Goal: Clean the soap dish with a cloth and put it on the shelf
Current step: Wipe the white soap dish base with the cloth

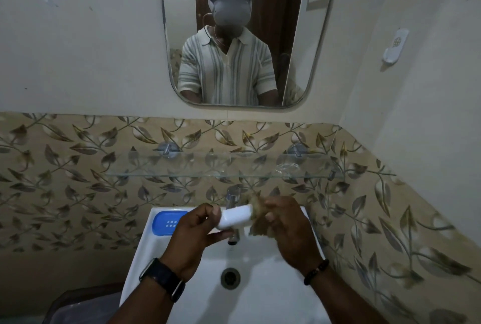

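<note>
My left hand (194, 232) grips a white soap dish part (235, 217), tilted on its side over the white sink (260, 297). Pressed against the dish's right end is a tan cloth (257, 219), which my right hand (283, 224) holds bunched. A blue perforated soap dish insert (166, 222) lies on the sink's back left rim. Above the hands, a glass shelf (182, 165) runs along the leaf-patterned tiled wall.
A chrome tap (233, 197) stands just behind the hands, its spout partly hidden. A crumpled clear wrapper (287, 167) lies on the shelf's right end. A mirror (242, 37) hangs above. The sink drain (230, 278) sits below the hands. A dark bin (78, 308) is at lower left.
</note>
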